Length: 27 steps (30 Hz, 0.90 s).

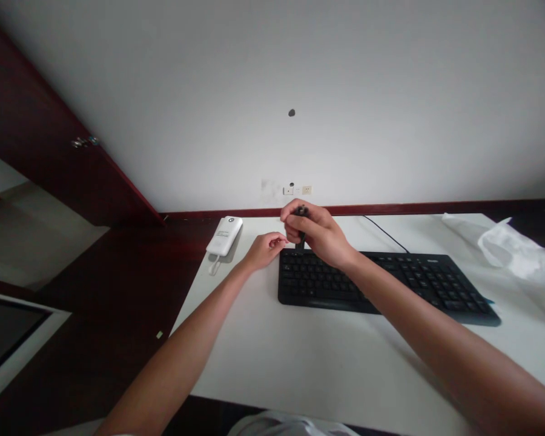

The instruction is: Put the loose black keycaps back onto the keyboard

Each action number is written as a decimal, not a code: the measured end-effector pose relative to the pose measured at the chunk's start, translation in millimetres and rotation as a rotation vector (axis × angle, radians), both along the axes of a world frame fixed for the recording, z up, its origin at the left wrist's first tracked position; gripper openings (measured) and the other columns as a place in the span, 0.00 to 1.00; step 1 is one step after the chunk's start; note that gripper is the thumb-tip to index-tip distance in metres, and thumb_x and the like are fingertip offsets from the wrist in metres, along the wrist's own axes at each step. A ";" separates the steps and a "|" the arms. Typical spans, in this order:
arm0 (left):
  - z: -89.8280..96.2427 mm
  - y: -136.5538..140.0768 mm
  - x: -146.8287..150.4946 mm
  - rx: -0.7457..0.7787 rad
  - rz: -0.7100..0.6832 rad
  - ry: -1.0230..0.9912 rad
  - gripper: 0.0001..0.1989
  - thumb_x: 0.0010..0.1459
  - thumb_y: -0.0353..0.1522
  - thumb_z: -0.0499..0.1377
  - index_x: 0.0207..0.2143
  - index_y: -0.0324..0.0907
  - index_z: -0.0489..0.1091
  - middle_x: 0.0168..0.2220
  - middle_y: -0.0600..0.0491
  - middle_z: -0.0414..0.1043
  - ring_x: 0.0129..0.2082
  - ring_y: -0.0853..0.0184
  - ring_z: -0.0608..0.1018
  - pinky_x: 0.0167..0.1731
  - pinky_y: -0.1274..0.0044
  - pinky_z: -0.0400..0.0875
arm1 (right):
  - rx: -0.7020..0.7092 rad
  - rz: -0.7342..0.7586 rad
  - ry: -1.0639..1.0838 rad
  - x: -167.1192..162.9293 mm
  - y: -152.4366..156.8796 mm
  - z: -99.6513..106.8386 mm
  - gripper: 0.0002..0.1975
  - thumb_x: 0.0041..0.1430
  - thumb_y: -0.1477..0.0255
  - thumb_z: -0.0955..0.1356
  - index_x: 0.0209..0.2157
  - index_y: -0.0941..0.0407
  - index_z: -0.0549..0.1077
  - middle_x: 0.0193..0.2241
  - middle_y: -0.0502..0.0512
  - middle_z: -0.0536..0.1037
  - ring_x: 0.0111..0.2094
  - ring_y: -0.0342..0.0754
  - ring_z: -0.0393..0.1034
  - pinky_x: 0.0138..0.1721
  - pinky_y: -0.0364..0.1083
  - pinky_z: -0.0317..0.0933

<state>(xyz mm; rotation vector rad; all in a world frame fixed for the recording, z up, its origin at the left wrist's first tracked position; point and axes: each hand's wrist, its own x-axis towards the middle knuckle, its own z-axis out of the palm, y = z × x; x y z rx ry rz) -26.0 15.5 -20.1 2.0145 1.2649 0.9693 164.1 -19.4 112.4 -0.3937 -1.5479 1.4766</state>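
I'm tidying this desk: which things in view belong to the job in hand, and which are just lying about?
Seemingly in use:
- dark object, held in the right hand; too blurred to identify
- keyboard, under that hand, the left hand near its far left corner

Probably just lying about:
- white device
- white plastic

The keyboard (322, 283) lies on the table (258, 357), a power bank (224, 237) left of it, a bag (511, 251) right

Both arms (193, 342) outstretched, right grip (320, 233) curled above the keyboard (318, 281), left grip (264, 250) half-curled beside its left end.
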 end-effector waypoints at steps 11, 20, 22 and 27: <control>-2.5 1.7 0.2 0.059 -0.032 0.045 0.12 0.65 0.32 0.55 0.40 0.42 0.79 0.36 0.55 0.82 0.32 0.69 0.76 0.36 0.78 0.67 | -0.289 -0.163 0.062 -16.5 28.0 -60.1 0.24 0.57 0.65 0.72 0.18 0.52 0.54 0.13 0.40 0.50 0.15 0.36 0.40 0.19 0.43 0.35; -6.8 3.9 1.0 0.074 -0.009 0.076 0.11 0.62 0.29 0.55 0.39 0.43 0.79 0.37 0.54 0.81 0.35 0.67 0.78 0.39 0.77 0.68 | -0.288 -0.201 0.069 -24.9 43.6 -79.5 0.25 0.57 0.63 0.72 0.19 0.52 0.53 0.14 0.40 0.50 0.16 0.37 0.41 0.19 0.43 0.36; -5.8 3.5 0.4 0.071 -0.009 0.095 0.11 0.62 0.29 0.55 0.39 0.43 0.79 0.37 0.54 0.81 0.35 0.67 0.78 0.39 0.76 0.68 | -0.250 -0.213 0.049 -27.8 44.5 -84.7 0.25 0.58 0.62 0.72 0.19 0.52 0.54 0.14 0.40 0.51 0.17 0.37 0.42 0.19 0.43 0.38; -5.3 3.9 -0.4 0.065 -0.015 0.122 0.11 0.62 0.30 0.55 0.39 0.42 0.79 0.38 0.53 0.81 0.36 0.66 0.78 0.39 0.75 0.68 | -0.189 -0.233 -0.012 -29.4 41.9 -90.1 0.26 0.60 0.60 0.71 0.18 0.53 0.55 0.15 0.42 0.52 0.17 0.37 0.44 0.19 0.43 0.40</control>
